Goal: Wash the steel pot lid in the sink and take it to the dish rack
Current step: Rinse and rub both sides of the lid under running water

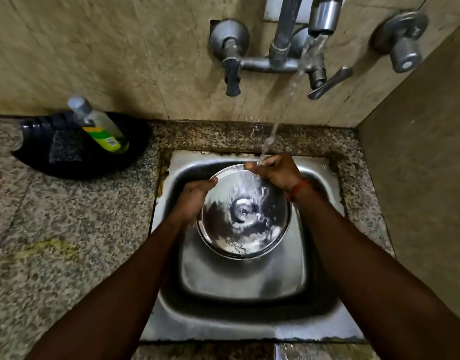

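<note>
The round steel pot lid [245, 214] is held over the steel sink [244, 284], its shiny underside facing up at me. My left hand [195, 197] grips its left rim, thumb on top. At the lid's far right rim my right hand [275, 170] pinches the edge, a red thread around the wrist. Water from the tap spout [323, 15] runs down onto my right hand and the top of the lid. No dish rack is in view.
A black tray [81, 157] on the granite counter [55, 242] at the back left holds a dish-soap bottle [101, 126] and a scrub pad [65, 149]. Tap valves [231, 55] and a lever [330, 83] stick out of the tiled wall. A side wall [418, 178] stands close on the right.
</note>
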